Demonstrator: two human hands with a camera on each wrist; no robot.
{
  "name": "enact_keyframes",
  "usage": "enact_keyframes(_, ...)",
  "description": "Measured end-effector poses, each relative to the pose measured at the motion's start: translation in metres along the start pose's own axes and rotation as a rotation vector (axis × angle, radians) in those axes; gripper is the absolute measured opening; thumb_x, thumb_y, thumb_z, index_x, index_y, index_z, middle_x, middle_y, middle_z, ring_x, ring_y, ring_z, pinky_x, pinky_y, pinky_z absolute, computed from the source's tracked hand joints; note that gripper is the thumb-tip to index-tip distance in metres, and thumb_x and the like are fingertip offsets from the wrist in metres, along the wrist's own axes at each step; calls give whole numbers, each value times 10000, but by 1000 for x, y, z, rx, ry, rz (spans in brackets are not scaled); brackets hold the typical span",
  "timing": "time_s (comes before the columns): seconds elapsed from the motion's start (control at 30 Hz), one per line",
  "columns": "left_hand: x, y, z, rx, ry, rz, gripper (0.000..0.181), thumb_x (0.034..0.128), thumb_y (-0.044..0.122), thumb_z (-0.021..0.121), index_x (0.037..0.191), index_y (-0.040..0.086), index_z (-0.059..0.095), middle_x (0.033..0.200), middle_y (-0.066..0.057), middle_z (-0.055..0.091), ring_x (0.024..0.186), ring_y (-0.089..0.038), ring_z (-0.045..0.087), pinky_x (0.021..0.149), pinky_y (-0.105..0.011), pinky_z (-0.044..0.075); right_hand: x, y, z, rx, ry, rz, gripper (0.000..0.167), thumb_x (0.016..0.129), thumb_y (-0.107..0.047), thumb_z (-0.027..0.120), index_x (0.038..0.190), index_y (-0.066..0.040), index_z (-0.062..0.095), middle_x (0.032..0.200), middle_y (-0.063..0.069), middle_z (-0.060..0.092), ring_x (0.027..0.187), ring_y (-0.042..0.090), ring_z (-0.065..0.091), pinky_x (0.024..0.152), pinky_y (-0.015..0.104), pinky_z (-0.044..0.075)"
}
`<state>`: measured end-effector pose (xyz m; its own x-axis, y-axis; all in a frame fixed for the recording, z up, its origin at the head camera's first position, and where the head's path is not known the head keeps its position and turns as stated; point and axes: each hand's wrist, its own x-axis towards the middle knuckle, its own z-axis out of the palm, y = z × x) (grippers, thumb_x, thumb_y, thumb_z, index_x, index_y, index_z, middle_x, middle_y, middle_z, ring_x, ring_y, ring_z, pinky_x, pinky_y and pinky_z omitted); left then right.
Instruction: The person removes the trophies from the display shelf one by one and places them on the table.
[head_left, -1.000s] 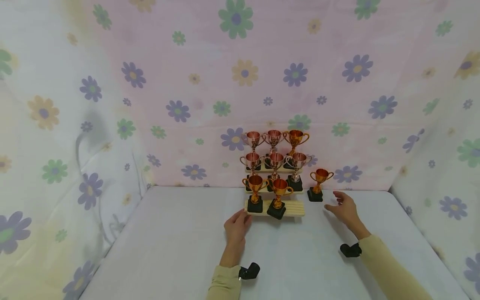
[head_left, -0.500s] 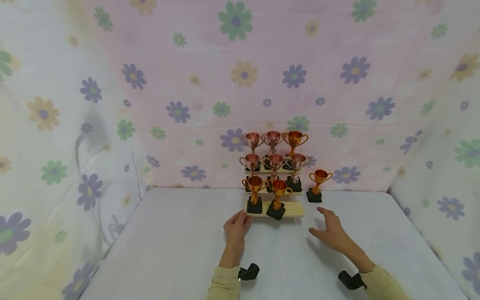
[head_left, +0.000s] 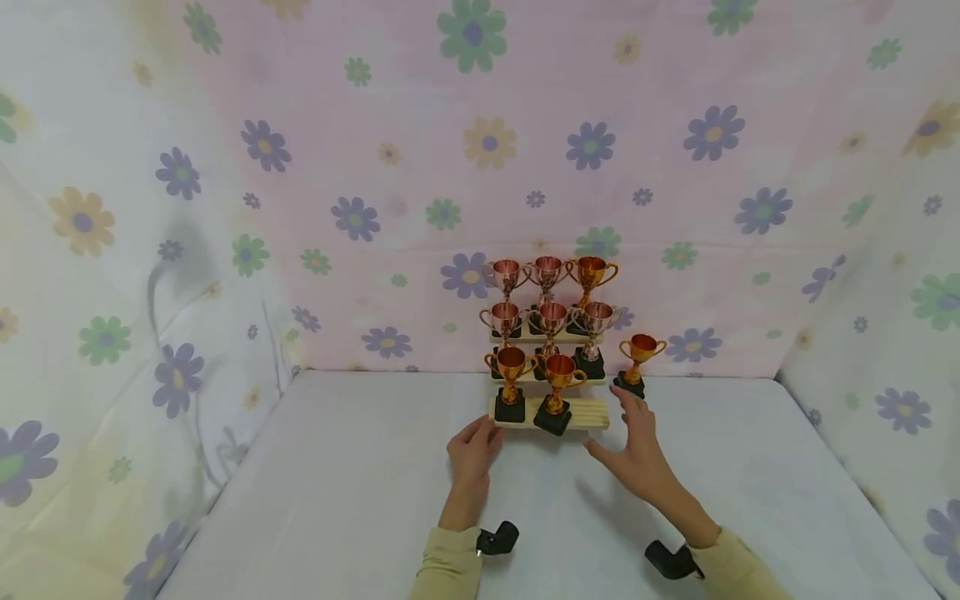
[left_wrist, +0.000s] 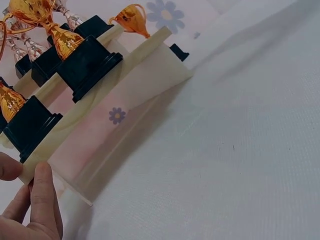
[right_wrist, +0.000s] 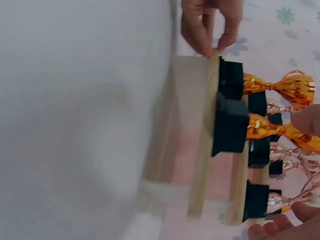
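A three-tier wooden display stand (head_left: 591, 413) carries small trophies. My left hand (head_left: 471, 460) pinches the left end of its lowest board between thumb and fingers, clearly seen in the left wrist view. On that board a gold trophy (head_left: 512, 385) stands at the left. Beside it another gold trophy (head_left: 558, 385) is turned askew, its black base jutting over the front edge. My right hand (head_left: 641, 458) hovers off the board's right end, thumb and fingers spread, holding nothing. Behind its fingertips a third gold trophy (head_left: 641, 350) stands off the stand, its base partly hidden.
Rose-coloured trophies (head_left: 597, 321) fill the middle tier. The top tier bears two more and a gold trophy (head_left: 592, 273) at the right. Flower-patterned cloth (head_left: 375, 150) hangs behind and at both sides of the white table (head_left: 360, 467).
My right hand has moved left from beside the lone gold trophy, first dipping toward me, to the right end of the lowest board. My left hand and the trophies stay put.
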<state>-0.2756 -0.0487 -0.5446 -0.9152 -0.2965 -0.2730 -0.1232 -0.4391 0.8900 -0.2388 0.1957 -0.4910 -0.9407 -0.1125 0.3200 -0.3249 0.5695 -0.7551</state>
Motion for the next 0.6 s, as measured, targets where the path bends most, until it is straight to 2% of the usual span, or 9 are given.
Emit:
enact_keyframes(0.13,1,2,0,-10,-1,-10,332,977,74,654,1248,-117,634,1170,-217,659,894,-148,695,892,-306,609,12,-13,9,141,31,-41,873,853,-59,799,1546,-7,270,1571,228,280,1395,427,304,1165,675,292)
enact_keyframes(0.27,2,1,-1,-13,2,-22,327,969,65,658,1242,-115,638,1143,-200,666,881,-147,694,869,-295,615,20,-22,20,247,32,-24,863,873,-87,800,1551,-23,270,1589,205,286,1391,403,331,1193,651,272)
enact_keyframes(0.4,2,0,-2,-8,-4,-28,322,971,65,656,1241,-111,639,1136,-198,671,874,-142,696,875,-296,613,26,-28,29,316,48,17,833,886,-112,801,1543,-46,294,1553,192,345,1376,377,376,1210,612,286)
enact_keyframes(0.6,1,2,-3,-4,-6,-34,323,968,66,661,1238,-110,644,1134,-196,677,875,-150,698,871,-302,616,35,-31,39,359,40,83,821,883,-114,805,1541,-94,315,1491,175,418,1379,363,419,1213,545,325)
